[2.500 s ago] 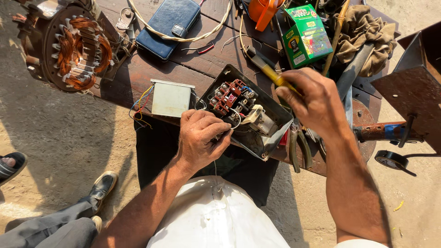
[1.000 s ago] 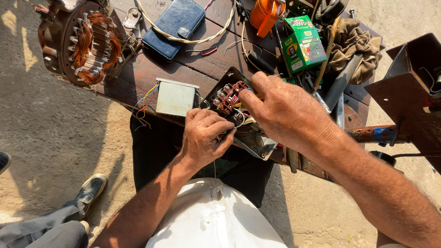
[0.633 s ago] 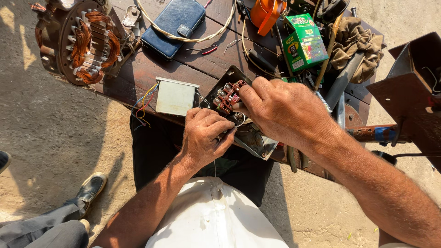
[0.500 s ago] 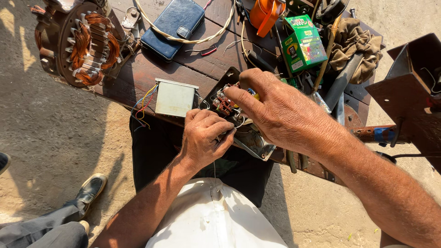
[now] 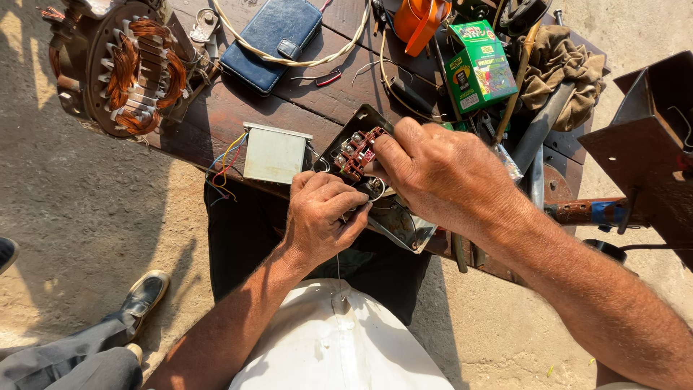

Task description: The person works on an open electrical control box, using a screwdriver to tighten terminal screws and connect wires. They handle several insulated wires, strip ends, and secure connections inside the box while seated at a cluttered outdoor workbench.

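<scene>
A dark metal switch box point(image 5: 404, 224) with a red terminal block point(image 5: 356, 153) lies at the near edge of a brown wooden table point(image 5: 238, 108). My left hand point(image 5: 317, 217) grips the box's near corner, fingers curled around it and some wires. My right hand point(image 5: 437, 173) rests over the box's middle, its fingertips pinching at the terminal block. What the fingertips hold is hidden. A small grey box point(image 5: 273, 153) with coloured wires sits just left of the switch box.
A motor stator with copper windings point(image 5: 133, 68) sits at the table's left end. A blue wallet point(image 5: 272, 40), white cable, orange tool point(image 5: 419, 22), green carton point(image 5: 480, 68), a rag point(image 5: 563, 68) and a rusty metal bracket point(image 5: 642, 152) surround it. Another person's shoe point(image 5: 144, 292) is lower left.
My right hand put down the yellow-handled screwdriver and came over the switch box, and its fingers now pinch at the terminal block. The left hand stayed on the box.
</scene>
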